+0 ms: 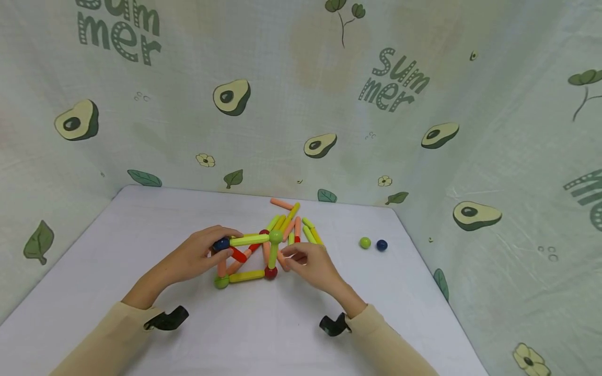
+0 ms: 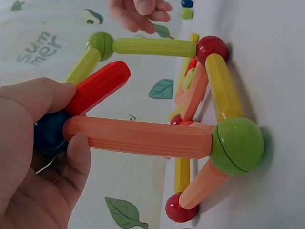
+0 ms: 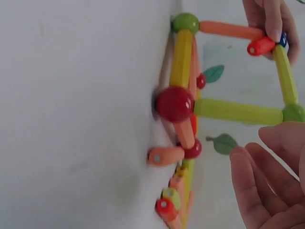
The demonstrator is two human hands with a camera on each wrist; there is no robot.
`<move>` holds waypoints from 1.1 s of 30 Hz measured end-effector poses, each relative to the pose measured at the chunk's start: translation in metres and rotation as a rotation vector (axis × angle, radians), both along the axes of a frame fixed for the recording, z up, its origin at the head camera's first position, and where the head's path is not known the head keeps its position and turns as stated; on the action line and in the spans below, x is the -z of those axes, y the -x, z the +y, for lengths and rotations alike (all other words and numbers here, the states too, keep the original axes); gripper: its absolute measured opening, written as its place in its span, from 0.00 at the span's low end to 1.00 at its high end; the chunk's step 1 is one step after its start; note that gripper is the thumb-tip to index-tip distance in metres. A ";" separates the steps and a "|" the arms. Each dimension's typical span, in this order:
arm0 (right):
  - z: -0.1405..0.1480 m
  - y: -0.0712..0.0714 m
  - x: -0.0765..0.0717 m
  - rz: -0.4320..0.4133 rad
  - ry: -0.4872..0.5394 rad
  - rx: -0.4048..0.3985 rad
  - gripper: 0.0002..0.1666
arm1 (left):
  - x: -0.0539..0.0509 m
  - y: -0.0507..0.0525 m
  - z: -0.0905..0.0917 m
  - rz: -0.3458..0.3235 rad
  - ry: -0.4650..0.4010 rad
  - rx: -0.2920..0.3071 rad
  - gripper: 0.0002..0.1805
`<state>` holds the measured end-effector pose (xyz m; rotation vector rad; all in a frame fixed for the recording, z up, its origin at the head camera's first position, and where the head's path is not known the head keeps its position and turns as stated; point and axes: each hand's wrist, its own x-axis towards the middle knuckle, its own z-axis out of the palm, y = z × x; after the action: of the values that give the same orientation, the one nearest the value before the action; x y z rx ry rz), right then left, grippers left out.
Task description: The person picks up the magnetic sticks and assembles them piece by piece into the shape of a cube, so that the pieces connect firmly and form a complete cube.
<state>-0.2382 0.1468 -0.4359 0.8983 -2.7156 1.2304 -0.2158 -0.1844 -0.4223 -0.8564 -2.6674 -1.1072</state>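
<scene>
A frame of magnetic rods and balls stands on the table. My left hand [image 1: 195,256] grips its upper dark blue ball [image 2: 47,133], thumb lying against a red rod [image 2: 101,85] that sticks out with a free end. From that ball an orange rod [image 2: 147,138] runs down to a green ball [image 2: 237,146]. A lime rod [image 1: 249,240] links the blue ball to another green ball [image 1: 275,236], above a lime upright [image 1: 274,256] and a red ball [image 1: 270,272]. My right hand [image 1: 314,265] hovers beside this corner, fingers loosely bent, holding nothing.
Loose orange, yellow, lime and red rods [image 1: 309,234] lie in a cluster behind the frame. A green ball [image 1: 365,242] and a dark blue ball [image 1: 382,245] sit at the right. Printed cloth [image 1: 282,104] rises behind the white table [image 1: 291,334].
</scene>
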 end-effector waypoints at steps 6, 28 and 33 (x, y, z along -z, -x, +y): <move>0.033 0.033 -0.001 0.027 -0.078 0.144 0.13 | 0.000 0.000 0.000 -0.007 0.004 -0.009 0.25; 0.069 0.090 0.032 -0.095 -0.341 0.333 0.24 | 0.000 0.000 0.003 -0.026 0.024 -0.006 0.25; 0.079 0.084 0.030 -0.107 -0.429 0.373 0.26 | -0.001 0.001 0.003 -0.022 0.027 0.000 0.25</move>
<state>-0.3225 0.2258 -0.4660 0.3125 -3.0986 0.6594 -0.2164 -0.1809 -0.4214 -0.8538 -2.7063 -1.0891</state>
